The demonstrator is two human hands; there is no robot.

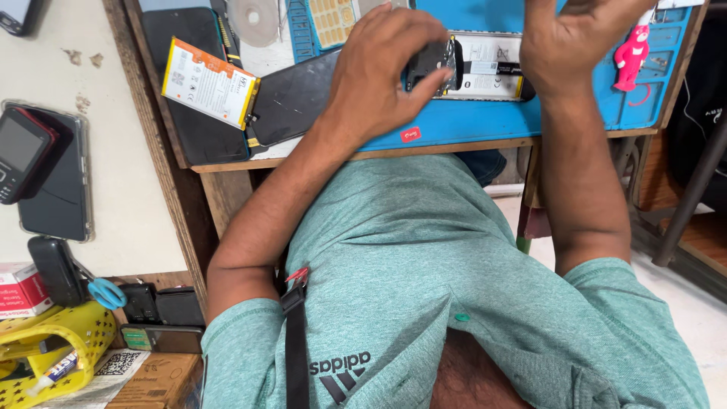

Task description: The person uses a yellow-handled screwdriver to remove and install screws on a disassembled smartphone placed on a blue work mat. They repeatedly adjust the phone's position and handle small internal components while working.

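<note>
1. Head view: the wooden work surface point(227, 163) carries a blue rubber repair mat point(485, 121), and the work should stay over that mat so small parts are not lost.
2. An opened slim black phone point(469, 72) lies on the mat, beside a loose black screen panel point(291, 98).
3. The left hand point(382, 72) curls closed, pinching the phone's end; a steady pinch seems wise.
4. The right hand point(575, 38) hangs open above, holding nothing.
</note>
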